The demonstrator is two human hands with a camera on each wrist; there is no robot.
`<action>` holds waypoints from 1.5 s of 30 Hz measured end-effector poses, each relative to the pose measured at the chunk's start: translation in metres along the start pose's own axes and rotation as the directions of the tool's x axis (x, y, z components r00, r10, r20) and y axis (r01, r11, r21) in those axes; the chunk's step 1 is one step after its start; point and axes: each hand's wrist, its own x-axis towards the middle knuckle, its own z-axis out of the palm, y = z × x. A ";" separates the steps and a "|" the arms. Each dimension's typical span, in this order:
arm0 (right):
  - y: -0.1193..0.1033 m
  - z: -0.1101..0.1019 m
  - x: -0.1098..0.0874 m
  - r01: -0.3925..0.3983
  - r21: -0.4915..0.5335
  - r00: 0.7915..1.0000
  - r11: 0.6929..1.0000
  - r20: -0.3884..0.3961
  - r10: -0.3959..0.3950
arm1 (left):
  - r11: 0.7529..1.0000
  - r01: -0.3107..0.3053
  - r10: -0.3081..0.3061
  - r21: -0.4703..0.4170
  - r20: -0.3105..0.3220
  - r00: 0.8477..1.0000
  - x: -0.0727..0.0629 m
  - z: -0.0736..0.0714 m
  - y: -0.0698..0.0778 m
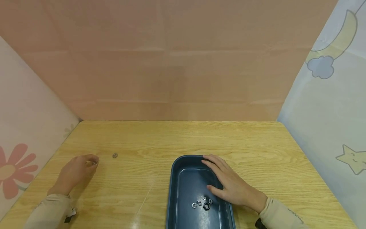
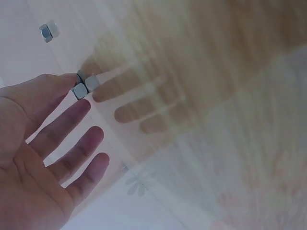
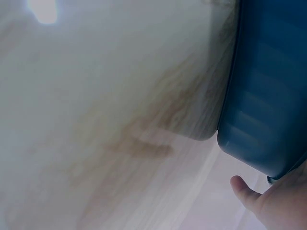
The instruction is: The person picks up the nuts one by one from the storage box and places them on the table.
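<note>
- Pickup apparently underway; my left hand (image 1: pixel 75 172) pinches a silver hexagonal metal nut (image 2: pixel 80 90);
- my right hand (image 1: pixel 233 187), relaxed, rests on the dark-blue round-cornered tray (image 1: pixel 187 183);
- next calls for steady lifting.

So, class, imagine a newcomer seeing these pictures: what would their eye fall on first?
Probably the dark blue tray, low and near the middle of the head view, with a few small nuts inside and the right hand at its right rim. Next, the left hand, far to the left, pinching a nut, with another nut just beyond it on the table.
</note>
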 end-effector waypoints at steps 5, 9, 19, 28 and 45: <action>0.000 0.000 0.000 0.007 0.000 1.000 1.000 -0.003 -0.007 | 0.999 -0.039 0.039 -0.012 -0.021 0.999 0.000 0.002 0.000; 0.000 0.000 0.000 0.007 0.001 1.000 1.000 -0.005 -0.007 | 0.995 -0.097 0.095 -0.034 -0.061 0.994 0.000 0.004 0.002; -0.001 -0.001 0.000 -0.015 0.005 1.000 1.000 0.010 0.015 | 0.984 -0.174 0.168 -0.039 -0.122 0.978 0.002 0.006 0.012; 0.000 -0.001 0.000 -0.017 0.001 1.000 1.000 0.008 0.017 | 0.979 -0.195 0.186 -0.056 -0.142 0.972 0.001 0.003 0.030; -0.001 -0.001 -0.001 -0.028 0.012 1.000 1.000 0.015 0.028 | 0.952 -0.304 0.289 -0.047 -0.201 0.936 0.000 0.002 0.062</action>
